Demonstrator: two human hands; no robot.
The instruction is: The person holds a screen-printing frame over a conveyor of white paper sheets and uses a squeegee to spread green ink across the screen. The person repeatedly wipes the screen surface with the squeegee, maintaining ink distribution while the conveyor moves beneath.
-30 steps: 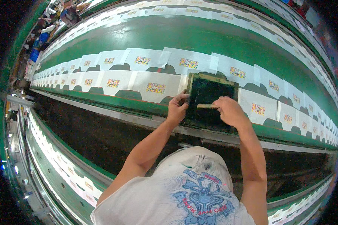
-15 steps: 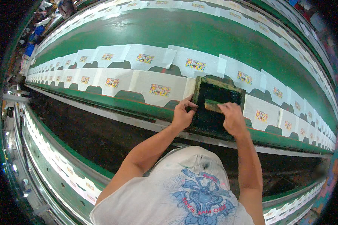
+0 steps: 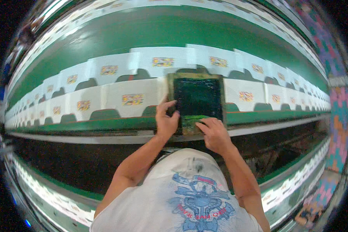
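A dark screen-printing frame (image 3: 222, 94) with a worn wooden rim lies over one of the white fabric pieces on the green table. My left hand (image 3: 167, 120) grips its left side, thumb and fingers closed around the edge. Near the frame's close end, my right hand (image 3: 215, 135) is closed on a squeegee (image 3: 192, 118), whose greenish edge rests against the dark mesh. The print under the frame is hidden. To the left lies a white fabric piece (image 3: 114, 89) with a small multicoloured print, and to the right another printed piece (image 3: 255, 89).
Overlapping rows of printed pieces run along the long green table (image 3: 116, 33), whose pale edge rail (image 3: 85, 138) passes in front of me. A dark aisle (image 3: 77, 154) lies below it. Another table with white pieces (image 3: 286, 189) stands on the near side. Coloured floor patches (image 3: 338, 131) show at right.
My right hand has drawn the squeegee toward me, from mid-frame to its near end. My left hand stays on the frame's left side. The whole view has turned and shifted.
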